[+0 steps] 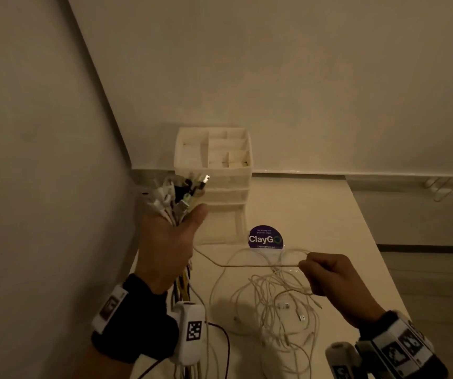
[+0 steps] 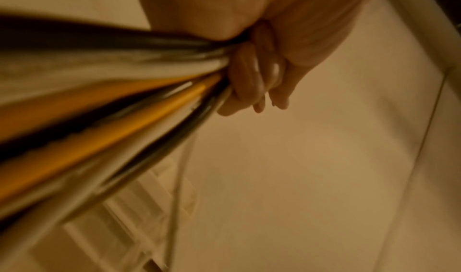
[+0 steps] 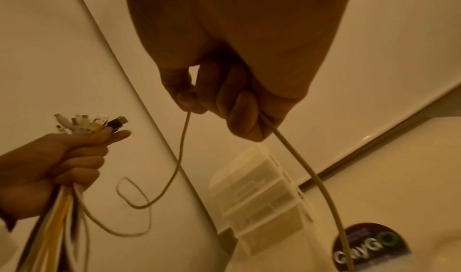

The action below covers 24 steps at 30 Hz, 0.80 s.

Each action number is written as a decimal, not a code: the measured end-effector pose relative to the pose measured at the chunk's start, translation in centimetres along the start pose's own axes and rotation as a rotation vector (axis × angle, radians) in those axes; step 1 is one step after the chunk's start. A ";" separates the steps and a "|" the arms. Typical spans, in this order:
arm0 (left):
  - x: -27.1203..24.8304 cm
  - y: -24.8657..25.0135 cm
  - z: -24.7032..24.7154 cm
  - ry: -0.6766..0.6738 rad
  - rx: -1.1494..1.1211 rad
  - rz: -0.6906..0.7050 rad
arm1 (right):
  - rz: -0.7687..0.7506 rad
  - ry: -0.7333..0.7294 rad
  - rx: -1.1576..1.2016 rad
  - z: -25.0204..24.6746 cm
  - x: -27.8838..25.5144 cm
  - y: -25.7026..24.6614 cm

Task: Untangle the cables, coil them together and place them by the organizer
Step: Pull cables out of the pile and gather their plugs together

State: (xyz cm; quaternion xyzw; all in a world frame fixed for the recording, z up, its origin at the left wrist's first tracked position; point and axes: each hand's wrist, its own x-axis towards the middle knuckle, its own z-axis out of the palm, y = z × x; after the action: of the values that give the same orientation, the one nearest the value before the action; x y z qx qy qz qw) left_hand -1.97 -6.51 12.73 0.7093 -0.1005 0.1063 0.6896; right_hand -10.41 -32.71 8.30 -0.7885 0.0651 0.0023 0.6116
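Note:
My left hand (image 1: 166,243) (image 3: 62,158) grips a bundle of cables (image 1: 177,198) (image 2: 124,90), white, yellow and black, with the plug ends (image 3: 90,124) fanned out above the fist. The bundle hangs down past my wrist. My right hand (image 1: 326,272) (image 3: 219,102) pinches one thin white cable (image 1: 247,265) (image 3: 183,144) that runs taut across to the left hand. Below it a loose tangle of white cables (image 1: 280,305) lies on the table. The white organizer (image 1: 213,165) (image 3: 259,193) with open compartments and drawers stands at the back against the wall.
A round purple ClayGo sticker (image 1: 265,237) (image 3: 369,246) sits on the white table (image 1: 329,220) in front of the organizer. Walls close in on the left and at the back. The table's right edge drops to the floor (image 1: 425,269).

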 end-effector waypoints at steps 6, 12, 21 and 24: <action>-2.9 0.0 4.7 -0.401 0.135 -0.020 | -0.149 -0.047 0.120 3.2 1.0 -4.2; -2.6 0.1 4.2 -0.210 0.138 0.029 | -0.193 -0.145 0.164 3.7 1.4 -4.0; 1.3 -0.1 -3.0 0.117 -0.057 -0.028 | 0.058 -0.032 0.175 3.6 1.0 4.4; 0.8 0.1 -3.4 0.086 -0.121 -0.053 | 0.095 -0.057 0.141 4.7 0.1 4.9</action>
State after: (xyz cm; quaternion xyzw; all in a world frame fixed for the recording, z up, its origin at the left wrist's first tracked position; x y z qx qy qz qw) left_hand -1.28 -3.11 13.15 0.6634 -0.0582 0.1118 0.7376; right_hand -10.49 -29.42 2.36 -0.7391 0.0851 0.0494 0.6664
